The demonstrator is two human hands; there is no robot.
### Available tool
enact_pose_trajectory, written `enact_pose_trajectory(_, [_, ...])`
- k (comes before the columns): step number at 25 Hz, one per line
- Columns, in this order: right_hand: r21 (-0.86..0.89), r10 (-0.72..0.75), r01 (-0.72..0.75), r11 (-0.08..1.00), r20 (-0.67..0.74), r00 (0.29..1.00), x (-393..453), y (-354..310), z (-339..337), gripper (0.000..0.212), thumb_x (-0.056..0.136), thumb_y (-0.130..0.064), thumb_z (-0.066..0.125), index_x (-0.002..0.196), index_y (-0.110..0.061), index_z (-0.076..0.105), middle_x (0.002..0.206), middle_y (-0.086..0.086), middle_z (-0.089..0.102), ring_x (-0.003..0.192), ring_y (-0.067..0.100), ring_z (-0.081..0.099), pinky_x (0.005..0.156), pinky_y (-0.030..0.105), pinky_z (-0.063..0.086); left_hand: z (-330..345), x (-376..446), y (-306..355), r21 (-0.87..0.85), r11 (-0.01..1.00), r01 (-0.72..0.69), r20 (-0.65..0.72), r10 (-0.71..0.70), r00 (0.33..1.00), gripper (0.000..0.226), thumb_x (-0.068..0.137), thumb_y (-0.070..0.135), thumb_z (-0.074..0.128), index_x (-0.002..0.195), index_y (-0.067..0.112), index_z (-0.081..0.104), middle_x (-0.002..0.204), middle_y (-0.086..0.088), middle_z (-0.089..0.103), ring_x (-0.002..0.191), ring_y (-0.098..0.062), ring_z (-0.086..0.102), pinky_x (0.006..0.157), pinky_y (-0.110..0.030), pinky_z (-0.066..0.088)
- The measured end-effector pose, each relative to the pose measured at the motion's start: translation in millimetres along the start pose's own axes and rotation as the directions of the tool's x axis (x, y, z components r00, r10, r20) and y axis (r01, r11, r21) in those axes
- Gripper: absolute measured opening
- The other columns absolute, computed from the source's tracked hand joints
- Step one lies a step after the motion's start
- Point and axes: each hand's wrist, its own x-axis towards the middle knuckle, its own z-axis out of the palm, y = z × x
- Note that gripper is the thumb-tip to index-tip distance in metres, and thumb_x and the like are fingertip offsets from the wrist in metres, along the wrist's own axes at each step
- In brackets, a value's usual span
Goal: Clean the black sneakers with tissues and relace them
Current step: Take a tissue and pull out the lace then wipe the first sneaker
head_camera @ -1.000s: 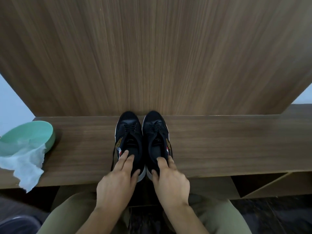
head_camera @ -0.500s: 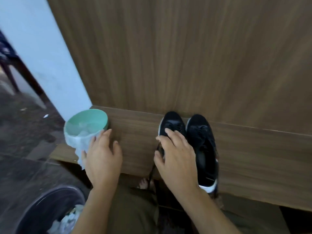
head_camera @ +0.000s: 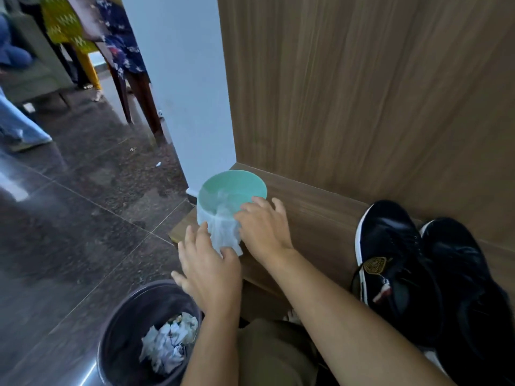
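Both my hands are spread, fingers loose, grasping nothing. My left hand [head_camera: 210, 270] rests on the hanging end of the tissue [head_camera: 225, 232]; my right hand [head_camera: 263, 228] lies beside it against the bowl [head_camera: 232, 190]. The tissue drapes over the bowl rim, looks damp, and is probably soft, light and easily torn. I judge the best hold is a pinch on the loose hanging end, not the part inside the bowl. The sneakers [head_camera: 429, 277] stand on the tabletop [head_camera: 315, 210] to my right, well apart from the bowl. Count: two sneakers, one bowl, one draped tissue, one bin [head_camera: 150, 330] holding crumpled tissues.
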Motion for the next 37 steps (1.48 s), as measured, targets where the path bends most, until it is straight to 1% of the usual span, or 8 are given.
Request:
enact_pose_trajectory(8, [0.434, 0.248, -0.153, 0.888, -0.169, 0.954, 9.7, 4.8, -20.4, 0.018, 0.095, -0.025, 0.047, 0.1, -0.022, 0.064, 0.098, -0.005, 0.07, 0.092, 0.019, 0.061, 0.078, 0.032, 0.042, 2.5, -4.4, 6.6, -0.064, 0.996, -0.054, 0.024, 0.056, 0.998, 0.054, 0.084, 0.01, 0.051, 0.137, 0.021, 0.041, 0.152, 0.002, 0.028, 0.14, -0.021, 0.024, 0.11, -0.061, 0.013])
enact_pose_trajectory(14, [0.978, 0.447, -0.208, 0.03, 0.173, 0.878, 9.9, 7.5, -68.5, 0.015, 0.098, -0.017, 0.043, 0.104, -0.015, 0.057, 0.098, 0.004, 0.067, 0.087, 0.022, 0.067, 0.077, 0.038, 0.058, -3.0, -14.0, 18.0, -0.469, 0.879, -0.083, 0.068, 0.13, 0.989, 0.054, 0.091, 0.02, 0.052, 0.141, 0.029, 0.033, 0.145, 0.006, 0.04, 0.127, -0.008, 0.044, 0.102, -0.033, 0.038])
enact_pose_trajectory(17, [0.965, 0.443, -0.18, -0.19, 0.248, 0.862, -15.9, 21.7, -91.7, 0.015, 0.098, -0.019, 0.047, 0.109, -0.017, 0.056, 0.099, 0.009, 0.069, 0.086, 0.024, 0.07, 0.072, 0.036, 0.06, -19.8, -29.6, 45.1, -0.852, 0.449, 0.268, 0.355, 0.121, 0.927, 0.054, 0.094, 0.022, 0.051, 0.14, 0.04, 0.03, 0.129, 0.008, 0.053, 0.107, -0.008, 0.061, 0.094, -0.037, 0.048])
enact_pose_trajectory(20, [0.962, 0.471, -0.152, -0.228, 0.245, 0.847, -58.4, 38.4, -102.0, 0.015, 0.096, -0.017, 0.05, 0.108, -0.023, 0.059, 0.096, 0.009, 0.069, 0.08, 0.019, 0.07, 0.065, 0.032, 0.058, -24.0, -44.0, 62.8, -0.887, 0.277, 0.369, 0.434, 0.229, 0.871, 0.04, 0.095, 0.015, 0.048, 0.132, 0.029, 0.046, 0.117, 0.002, 0.064, 0.103, -0.018, 0.066, 0.084, -0.036, 0.055])
enact_pose_trajectory(25, [0.984, 0.578, -0.175, -0.04, 0.165, 0.799, -155.0, 61.9, -106.5, 0.03, 0.091, -0.017, 0.044, 0.091, -0.025, 0.073, 0.097, -0.002, 0.073, 0.091, 0.016, 0.064, 0.078, 0.034, 0.052, -19.1, -103.2, 88.1, -0.828, 0.507, 0.242, 0.476, 0.406, 0.78, 0.024, 0.086, 0.001, 0.057, 0.101, 0.016, 0.068, 0.096, -0.001, 0.073, 0.094, -0.018, 0.068, 0.074, -0.028, 0.056])
enact_pose_trajectory(29, [0.965, 0.562, -0.1, -0.243, 0.224, 0.796, -224.7, 77.5, -112.5, 0.032, 0.097, -0.024, 0.04, 0.116, -0.022, 0.066, 0.113, 0.006, 0.069, 0.108, 0.021, 0.063, 0.096, 0.046, 0.049, -17.2, -160.2, 105.1, -0.712, 0.687, -0.141, 0.471, 0.618, 0.629, 0.035, 0.078, 0.004, 0.066, 0.095, 0.034, 0.062, 0.084, 0.016, 0.071, 0.08, -0.005, 0.066, 0.065, -0.024, 0.052])
enact_pose_trajectory(32, [0.923, 0.605, -0.024, -0.383, 0.271, 0.749, -266.4, 100.6, -121.6, 0.03, 0.095, -0.008, 0.043, 0.113, -0.009, 0.067, 0.107, 0.015, 0.07, 0.095, 0.024, 0.068, 0.077, 0.036, 0.054, -7.9, -195.1, 110.4, -0.491, 0.598, -0.634, 0.402, 0.801, 0.444, 0.039, 0.067, 0.028, 0.059, 0.102, 0.044, 0.055, 0.09, 0.03, 0.056, 0.094, 0.003, 0.048, 0.086, -0.034, 0.04])
enact_pose_trajectory(37, [0.872, 0.751, 0.05, -0.487, 0.389, 0.534, -327.8, 144.5, -130.9, 0.022, 0.09, 0.002, 0.051, 0.096, -0.004, 0.071, 0.086, 0.015, 0.072, 0.069, 0.019, 0.069, 0.055, 0.025, 0.055, 14.4, -220.4, 109.8, -0.621, 0.476, -0.623, 0.517, 0.846, 0.132, 0.043, 0.073, 0.042, 0.055, 0.116, 0.04, 0.06, 0.108, 0.024, 0.048, 0.105, 0.003, 0.048, 0.089, -0.011, 0.036])
